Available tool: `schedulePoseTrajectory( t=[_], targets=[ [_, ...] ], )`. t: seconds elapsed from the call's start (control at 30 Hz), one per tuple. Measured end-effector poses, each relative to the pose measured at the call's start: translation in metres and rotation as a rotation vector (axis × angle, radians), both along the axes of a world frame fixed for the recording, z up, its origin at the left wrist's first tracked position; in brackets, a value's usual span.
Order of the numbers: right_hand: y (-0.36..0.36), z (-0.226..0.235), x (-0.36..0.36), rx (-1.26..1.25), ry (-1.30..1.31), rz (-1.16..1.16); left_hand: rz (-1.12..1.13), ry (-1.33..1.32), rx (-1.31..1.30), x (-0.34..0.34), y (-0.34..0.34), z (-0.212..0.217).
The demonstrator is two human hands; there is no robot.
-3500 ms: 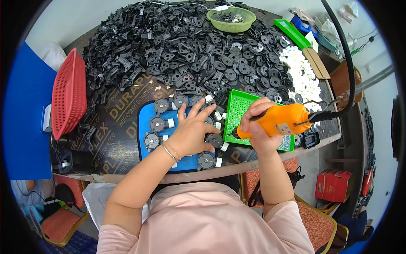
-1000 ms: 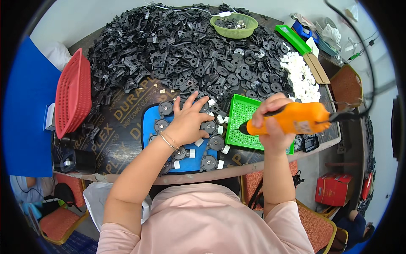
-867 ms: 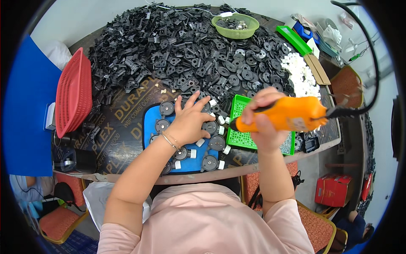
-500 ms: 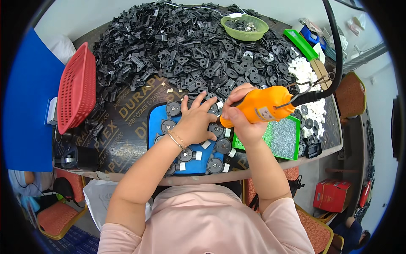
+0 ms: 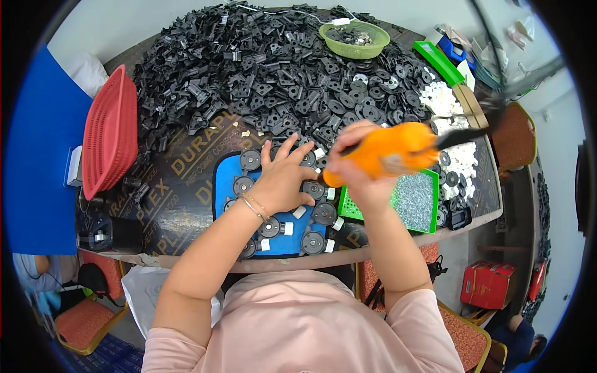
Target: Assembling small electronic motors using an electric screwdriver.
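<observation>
My right hand [image 5: 362, 171] is closed around an orange electric screwdriver [image 5: 398, 149], smeared by motion. Its dark tip points down at a black wheel part [image 5: 316, 191] on a blue mat [image 5: 292, 244]. My left hand [image 5: 283, 177] lies over the mat, fingers spread, with thumb and forefinger along that part's edge. Other black wheel parts surround the hand, such as one at the front [image 5: 312, 243], several with white tabs [image 5: 288, 229]. Beside the mat, under my right wrist, is a green tray [image 5: 433, 205] of small silvery pieces [image 5: 415, 198].
A large heap of black plastic parts [image 5: 249, 68] covers the table's far side. A light green basket [image 5: 354, 48] sits on it. White pieces [image 5: 457, 155] lie at the right, and red baskets [image 5: 111, 133] stand at the left. A black cable [image 5: 482, 37] hangs by the screwdriver.
The screwdriver has jerked and now looks blurred, its back end nearer level. Its cable has swung and is smeared too. My left hand stays at the same wheel part.
</observation>
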State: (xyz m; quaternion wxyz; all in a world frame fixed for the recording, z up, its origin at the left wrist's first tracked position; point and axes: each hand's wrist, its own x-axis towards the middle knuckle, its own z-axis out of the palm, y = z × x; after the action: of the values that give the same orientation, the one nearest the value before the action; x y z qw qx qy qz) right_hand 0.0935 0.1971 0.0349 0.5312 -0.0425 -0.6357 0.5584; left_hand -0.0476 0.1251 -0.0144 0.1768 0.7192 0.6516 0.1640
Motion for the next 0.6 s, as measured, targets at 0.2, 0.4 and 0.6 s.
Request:
schedulePoseTrajectory(
  t=[0.2, 0.4, 0.6],
  targets=[
    [0.013, 0.013, 0.052, 0.086, -0.047, -0.201, -0.004, -0.027, 0.011, -0.002, -0.003, 0.0],
    [0.008, -0.017, 0.066, 0.0, -0.111, -0.233, -0.014, -0.008, 0.051, 0.001, -0.005, -0.001],
    [0.008, -0.021, 0.063, 0.003, -0.112, -0.202, 0.0, 0.034, 0.041, 0.005, -0.008, 0.003]
  ],
)
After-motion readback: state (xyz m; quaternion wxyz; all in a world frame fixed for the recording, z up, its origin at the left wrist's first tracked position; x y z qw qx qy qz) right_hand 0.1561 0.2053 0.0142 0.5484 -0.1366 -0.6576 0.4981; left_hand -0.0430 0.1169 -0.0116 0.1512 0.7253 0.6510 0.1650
